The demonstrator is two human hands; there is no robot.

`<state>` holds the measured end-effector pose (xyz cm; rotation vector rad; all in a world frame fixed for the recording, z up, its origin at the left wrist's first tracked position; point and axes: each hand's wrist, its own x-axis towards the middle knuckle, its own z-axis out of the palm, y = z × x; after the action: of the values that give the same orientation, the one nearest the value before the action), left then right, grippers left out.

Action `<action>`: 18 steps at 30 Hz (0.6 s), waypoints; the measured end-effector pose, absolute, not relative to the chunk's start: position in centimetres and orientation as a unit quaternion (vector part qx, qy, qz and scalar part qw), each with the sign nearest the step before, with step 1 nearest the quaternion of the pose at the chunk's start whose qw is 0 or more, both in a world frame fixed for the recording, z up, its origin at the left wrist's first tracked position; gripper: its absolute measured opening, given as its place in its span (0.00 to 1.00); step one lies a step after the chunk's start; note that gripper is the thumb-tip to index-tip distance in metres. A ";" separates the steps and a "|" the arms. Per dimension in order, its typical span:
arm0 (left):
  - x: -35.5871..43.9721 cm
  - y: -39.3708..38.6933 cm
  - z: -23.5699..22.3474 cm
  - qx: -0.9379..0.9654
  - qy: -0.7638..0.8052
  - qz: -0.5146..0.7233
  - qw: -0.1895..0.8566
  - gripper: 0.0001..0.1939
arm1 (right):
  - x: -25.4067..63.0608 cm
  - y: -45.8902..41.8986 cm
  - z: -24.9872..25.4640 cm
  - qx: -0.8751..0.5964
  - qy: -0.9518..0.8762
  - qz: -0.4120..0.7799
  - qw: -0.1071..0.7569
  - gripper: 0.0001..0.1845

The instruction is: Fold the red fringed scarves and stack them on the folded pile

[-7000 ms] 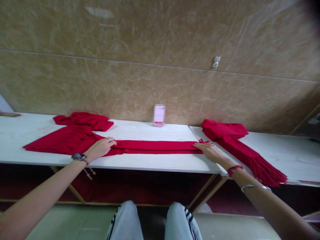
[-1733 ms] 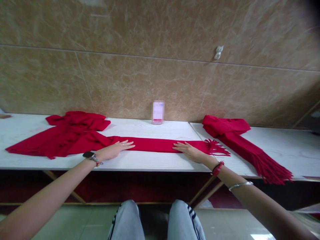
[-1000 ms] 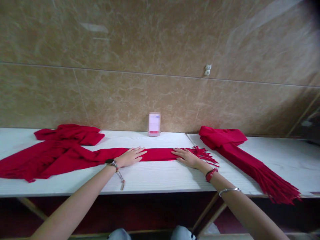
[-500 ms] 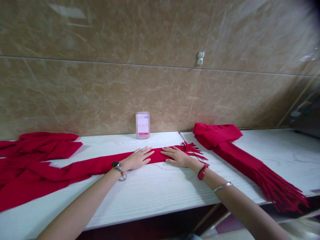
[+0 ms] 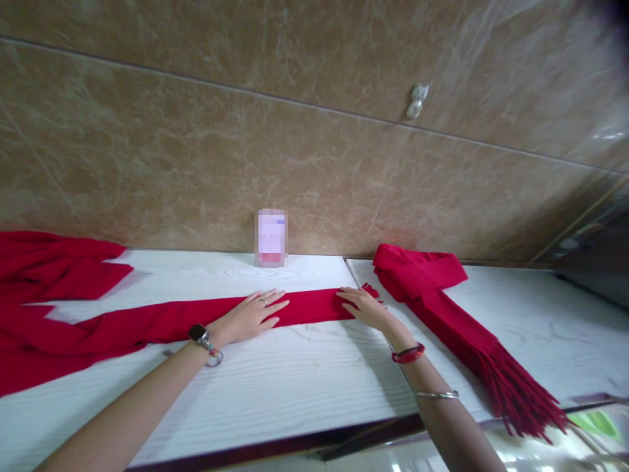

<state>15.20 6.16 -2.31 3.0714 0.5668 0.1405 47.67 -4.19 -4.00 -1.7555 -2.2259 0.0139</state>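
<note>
A long red scarf (image 5: 309,308) lies folded into a narrow strip across the white table (image 5: 295,367), its far left part spreading into loose, bunched cloth. My left hand (image 5: 248,316) rests flat on the middle of the strip, fingers spread toward the right. Near the strip's right end, my right hand (image 5: 364,307) lies on the cloth with its fingers stretched out and covers most of the fringe there. Neither hand grips anything. To the right, a second red scarf (image 5: 442,318) is folded over on itself, and its fringe (image 5: 521,393) hangs over the front edge.
A phone-like upright object (image 5: 271,238), blurred, stands at the back against the brown marbled wall (image 5: 314,177). A small white cat-shaped hook (image 5: 417,101) is on the wall. Bunched red cloth (image 5: 63,265) lies at the back left. A dark object (image 5: 594,242) stands far right.
My right hand has slid right, toward the fringed end, and now covers most of its tassels. My left hand stays on the strip. The view has tilted and shifted.
</note>
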 end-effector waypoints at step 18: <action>14.8 6.3 -2.2 0.980 0.188 0.061 0.035 0.22 | 47.1 -6.4 -1.3 -0.573 -0.798 0.053 0.180 0.14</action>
<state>14.84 6.34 -2.18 3.0113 0.5790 0.1863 47.13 -6.40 -1.35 -1.6188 -2.2554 0.1491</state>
